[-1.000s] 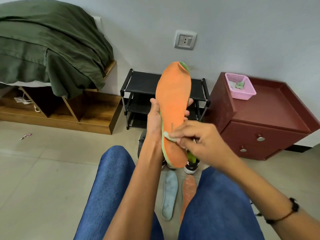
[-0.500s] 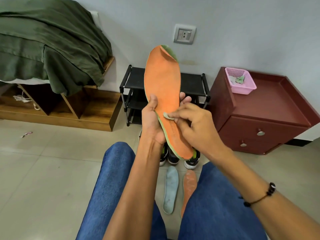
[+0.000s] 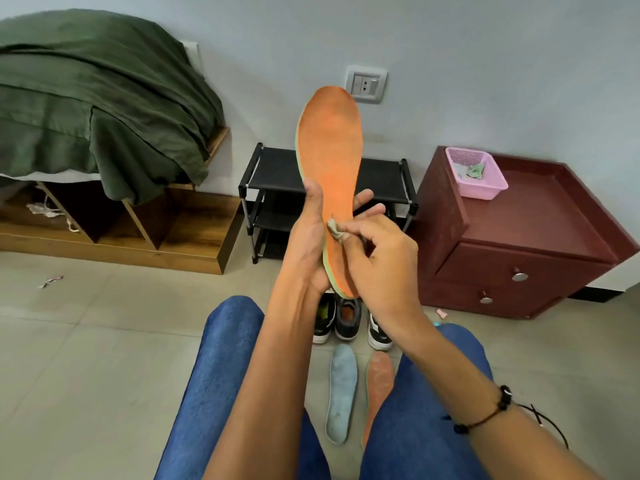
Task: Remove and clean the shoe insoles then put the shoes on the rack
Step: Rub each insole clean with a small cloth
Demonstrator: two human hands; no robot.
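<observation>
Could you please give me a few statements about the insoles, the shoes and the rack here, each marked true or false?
1. The left hand holds the orange insole upright. True.
2. The right hand is empty. False: it pinches a small wipe against the insole.
3. Shoes already stand on the black rack. False: the shoes are on the floor in front of it.
4. A blue insole lies on the floor between the knees. True.
5. The pink basket sits on the red cabinet. True.
</observation>
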